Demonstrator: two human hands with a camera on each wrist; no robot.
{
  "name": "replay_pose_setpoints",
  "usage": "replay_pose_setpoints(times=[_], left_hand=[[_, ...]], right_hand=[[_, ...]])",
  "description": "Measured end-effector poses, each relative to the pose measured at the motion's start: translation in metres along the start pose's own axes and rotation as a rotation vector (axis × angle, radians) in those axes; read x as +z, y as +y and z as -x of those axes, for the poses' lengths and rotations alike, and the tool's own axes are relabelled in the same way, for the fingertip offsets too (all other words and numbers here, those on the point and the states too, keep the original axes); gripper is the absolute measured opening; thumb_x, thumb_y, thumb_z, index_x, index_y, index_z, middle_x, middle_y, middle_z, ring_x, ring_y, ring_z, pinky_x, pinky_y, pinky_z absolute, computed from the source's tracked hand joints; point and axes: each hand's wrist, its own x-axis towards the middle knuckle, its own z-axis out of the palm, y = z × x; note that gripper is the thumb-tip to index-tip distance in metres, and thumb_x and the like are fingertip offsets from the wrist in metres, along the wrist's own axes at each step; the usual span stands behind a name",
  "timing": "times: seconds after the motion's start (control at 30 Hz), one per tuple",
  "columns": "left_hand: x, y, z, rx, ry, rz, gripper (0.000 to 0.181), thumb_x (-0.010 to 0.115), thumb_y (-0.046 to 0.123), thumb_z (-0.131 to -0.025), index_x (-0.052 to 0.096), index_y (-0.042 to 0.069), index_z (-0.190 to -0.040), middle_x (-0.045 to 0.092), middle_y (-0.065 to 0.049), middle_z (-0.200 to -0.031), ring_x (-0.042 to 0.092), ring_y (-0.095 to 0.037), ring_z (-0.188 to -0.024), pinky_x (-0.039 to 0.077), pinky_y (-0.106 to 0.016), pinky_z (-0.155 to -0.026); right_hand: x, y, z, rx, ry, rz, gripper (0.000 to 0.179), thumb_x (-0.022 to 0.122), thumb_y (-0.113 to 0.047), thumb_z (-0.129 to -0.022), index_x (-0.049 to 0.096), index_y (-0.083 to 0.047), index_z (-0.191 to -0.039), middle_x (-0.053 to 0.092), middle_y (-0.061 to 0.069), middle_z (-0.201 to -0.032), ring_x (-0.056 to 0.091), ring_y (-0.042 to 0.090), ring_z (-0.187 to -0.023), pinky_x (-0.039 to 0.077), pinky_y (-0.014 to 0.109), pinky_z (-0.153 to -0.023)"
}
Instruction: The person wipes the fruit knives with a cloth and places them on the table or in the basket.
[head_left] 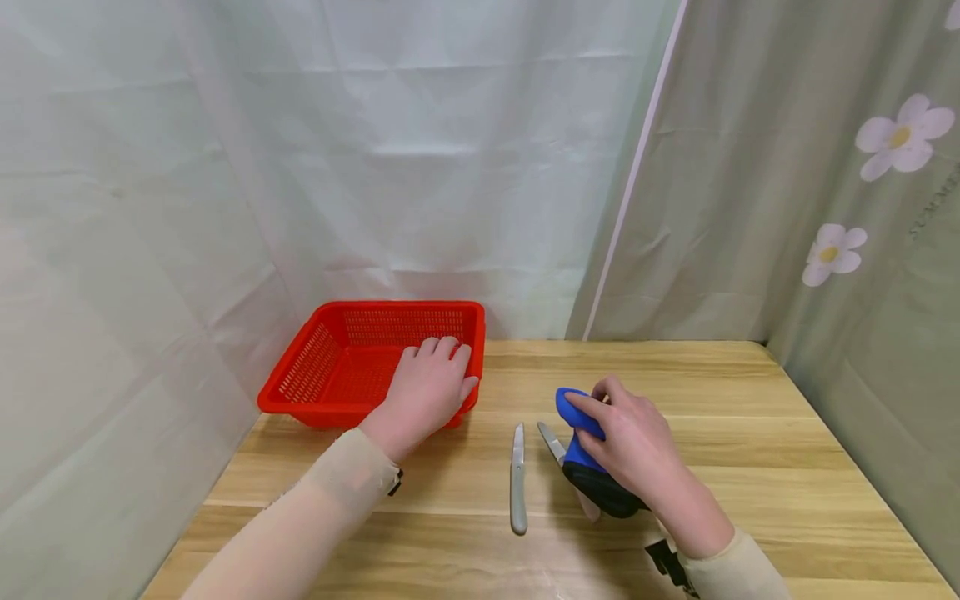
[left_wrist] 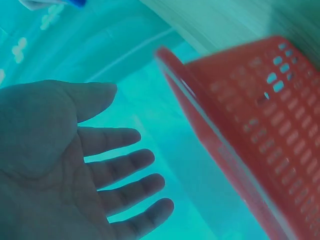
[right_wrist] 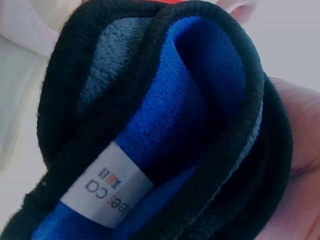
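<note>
Taking twelve o'clock as straight ahead of the person, the right hand (head_left: 633,433) pinches a blue cloth (head_left: 582,454) with black edging, fingers curled on it, out toward four on the desk (head_left: 757,442). Just beneath that bundle lies one knife (head_left: 552,442), its blade tip pointing to eleven and its handle end to five; the cloth hides its middle, and I can't tell whether the two touch. It sits at about eight to nine from the right hand, clearly the nearer of the two.

The bare knife (head_left: 518,479) lies further toward nine, its long axis almost twelve to six, tip away from the person. The left hand (head_left: 427,383), fingers loosely spread and holding nothing, hovers at the right-hand end of the red basket (head_left: 315,408).
</note>
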Motion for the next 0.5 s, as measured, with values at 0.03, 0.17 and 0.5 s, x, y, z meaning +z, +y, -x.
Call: replay_pose_setpoints(times=[0.03,0.17,0.5], left_hand=[[-0.001,0.003,0.002,0.012,0.009,-0.006,0.058,0.077,0.041,-0.103,0.064,0.007,-0.148,0.064,-0.017,-0.146,0.062,-0.038,-0.130,0.055,-0.056,-0.103],[-0.002,0.012,0.011,0.061,0.055,0.005,0.051,0.077,0.037,-0.104,0.065,0.009,-0.145,0.065,-0.015,-0.144,0.062,-0.036,-0.129,0.055,-0.054,-0.102],[0.005,0.035,0.023,0.261,0.073,0.015,0.047,0.081,0.031,-0.103,0.065,0.013,-0.143,0.065,-0.010,-0.144,0.061,-0.033,-0.132,0.054,-0.051,-0.105]], right_hand=[[0.000,0.000,0.000,0.005,-0.003,-0.001,0.048,0.093,-0.013,-0.088,0.080,-0.015,-0.135,0.064,0.009,-0.112,0.065,0.027,-0.081,0.057,0.051,-0.077],[-0.001,0.001,0.002,0.021,-0.024,-0.005,0.048,0.092,-0.014,-0.089,0.080,-0.015,-0.136,0.064,0.010,-0.113,0.066,0.028,-0.085,0.058,0.054,-0.082],[-0.002,0.005,0.009,0.006,-0.028,0.037,0.049,0.094,-0.016,-0.088,0.080,-0.015,-0.136,0.064,0.011,-0.114,0.067,0.027,-0.087,0.058,0.056,-0.084]])
